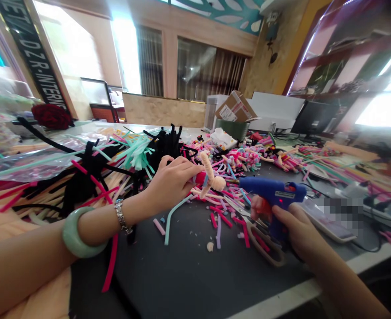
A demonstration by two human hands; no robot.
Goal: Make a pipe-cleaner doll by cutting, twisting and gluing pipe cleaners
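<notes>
My left hand is closed on a small pipe-cleaner figure, held above the dark table. It has a cream coiled ball and cream strips, with a bit of red and blue near my fingertips. In my right hand is a blue glue gun with a small red light. Its nozzle points left at the cream ball, very near it; whether they touch I cannot tell. Scissors with beige handles lie below the glue gun. Cut pink, lilac and mint pipe-cleaner pieces are scattered beneath my hands.
Black pipe cleaners and a mint bundle are heaped at left. Several small colourful pieces pile up behind. A cardboard box and a monitor stand at the back. A tray-like device and cables lie at right.
</notes>
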